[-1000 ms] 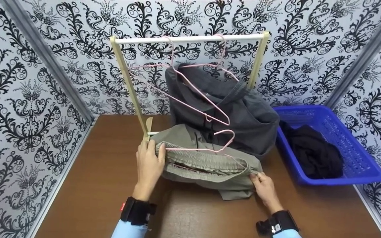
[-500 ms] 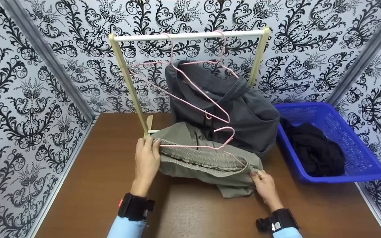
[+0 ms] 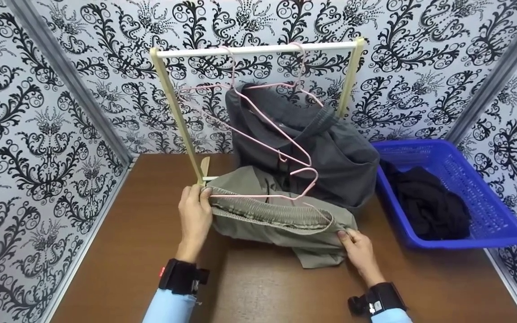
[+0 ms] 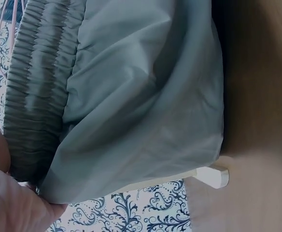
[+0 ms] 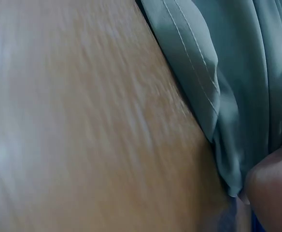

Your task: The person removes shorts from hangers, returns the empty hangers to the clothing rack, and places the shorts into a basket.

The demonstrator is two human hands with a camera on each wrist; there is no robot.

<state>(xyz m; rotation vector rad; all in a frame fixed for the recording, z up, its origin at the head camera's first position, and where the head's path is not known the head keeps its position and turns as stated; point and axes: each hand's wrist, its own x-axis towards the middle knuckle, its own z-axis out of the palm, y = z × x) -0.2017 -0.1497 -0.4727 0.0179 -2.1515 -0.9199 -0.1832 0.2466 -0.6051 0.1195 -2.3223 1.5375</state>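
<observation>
A pair of khaki elastic-waist pants is spread between my hands over the table. My left hand pinches the left end of the waistband, where the arm of a pink hanger runs up to the fingers. My right hand grips the fabric just below the waistband's right end. The hanger's hook stands up above the waistband, and its right arm slants down inside the opening. In the left wrist view, the gathered waistband meets the thumb and fingers. A stitched hem hangs near the right hand in the right wrist view.
A small rack with a white rail stands behind. Grey pants hang there on one pink hanger, left of which hangs a bare pink hanger. A blue basket with black clothing sits at right.
My left hand has moved left and slightly up with the waistband's left end, drawing the opening wider and flatter. My right hand has stayed nearly in place.
</observation>
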